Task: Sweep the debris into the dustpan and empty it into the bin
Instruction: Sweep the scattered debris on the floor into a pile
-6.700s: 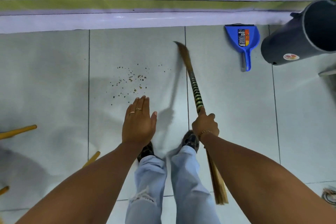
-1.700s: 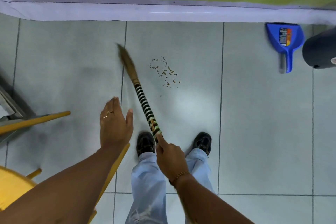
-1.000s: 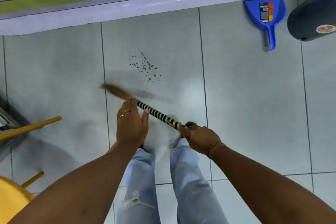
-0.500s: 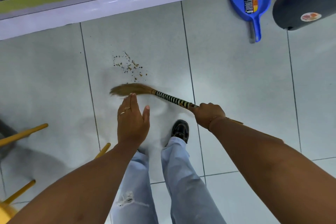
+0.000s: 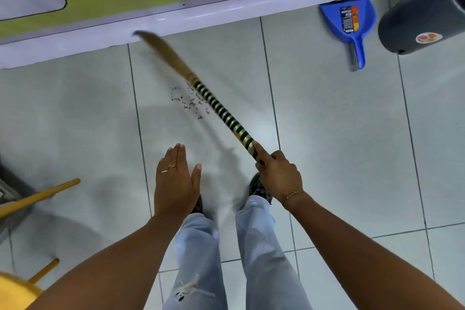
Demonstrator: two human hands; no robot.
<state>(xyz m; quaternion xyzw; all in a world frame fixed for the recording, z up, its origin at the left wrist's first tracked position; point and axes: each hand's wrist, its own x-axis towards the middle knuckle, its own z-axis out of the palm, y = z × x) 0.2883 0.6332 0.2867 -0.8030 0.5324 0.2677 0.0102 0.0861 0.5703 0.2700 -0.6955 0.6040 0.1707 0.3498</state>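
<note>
Right hand (image 5: 278, 173) clenched around the near end of the broom (image 5: 221, 109), index finger laid along the striped handle. From that grip, broom angled out toward 11 o'clock, blurred bristle head reaching the white base strip (image 5: 176, 20) of the wall. Debris (image 5: 187, 100) clustered on the pale floor tile (image 5: 75, 121) at about 11 o'clock from the gripping hand, just left of the striped handle and partly beneath it in view, short of the bristles. Left hand (image 5: 176, 184) flat, palm down, fingers together and extended, holding nothing, at 9 o'clock from the right hand. Blue dustpan (image 5: 349, 22) well apart at 1 o'clock, against the wall, handle toward the viewer. Dark bin (image 5: 422, 15) just beside it, further right.
</note>
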